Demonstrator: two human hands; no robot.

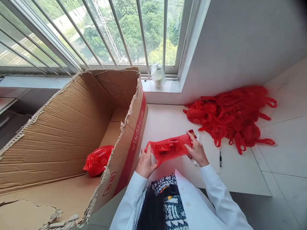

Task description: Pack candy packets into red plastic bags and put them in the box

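A thin, see-through red bag (171, 147) is stretched sideways between my two hands, over the white table. Small red packets (165, 147) show inside it or through it; I cannot tell which. My left hand (145, 162) grips the bag's left end between thumb and fingers. At its right end, my right hand (198, 150) has thumb and fingers on the bag's edge. A dark red printed item (192, 133) lies partly hidden behind my right hand, beside white paper (208, 151).
A large cardboard box (91, 105) with ragged edges stands at left, a tied red plastic bag (98, 160) inside. Red bags with loop handles (230, 111) are heaped on the table (244, 179) by the wall. A pen (220, 159) lies nearby. On the sill is a wrapped container (158, 76).
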